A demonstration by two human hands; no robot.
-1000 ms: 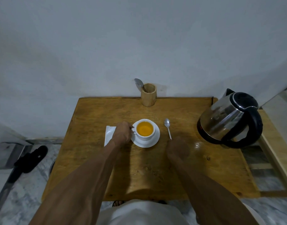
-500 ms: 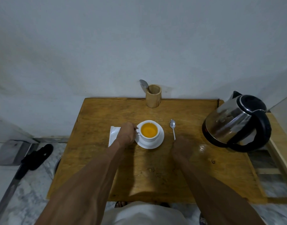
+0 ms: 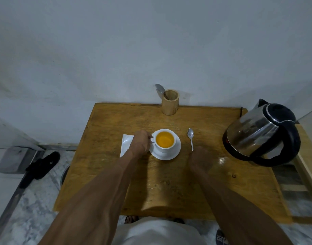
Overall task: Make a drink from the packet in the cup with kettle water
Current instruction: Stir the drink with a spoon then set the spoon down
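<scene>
Where the left hand (image 3: pixel 140 143) closes at the cup (image 3: pixel 165 140), its fingers curl around the handle; the handle itself is mostly hidden behind them.

Head view, sole view:
- Cup: white, upright on a white saucer (image 3: pixel 176 151), just right of the left hand; filled with clear orange liquid.
- Packet (image 3: pixel 125 143): white, flat on the table (image 3: pixel 107 138), under and just left of the left hand; its right part is covered by the hand and wrist, so whether it is torn open cannot be told.
- Right hand (image 3: pixel 200 160): resting on the table in a loose fist, back toward the camera, fingers tucked out of sight; it appears closed on nothing, though the palm side is hidden.
- Spoon (image 3: pixel 190 137): lying flat just beyond the right hand, bowl away from the person, handle tip nearly at the knuckles; contact cannot be told.
- Kettle (image 3: pixel 261 134): steel body, black lid and handle, well to the right of the right hand at the table's right edge; its base is partly off the visible tabletop, and its tilt may be lens distortion.
- Holder (image 3: pixel 170 102): wooden cylinder at the far edge, beyond both hands, with a second spoon (image 3: pixel 160 89) standing in it, bowl up; its handle is hidden inside.
- Both forearms run off the lower frame edge; a dark object on the floor at far left is too dim to identify.
</scene>
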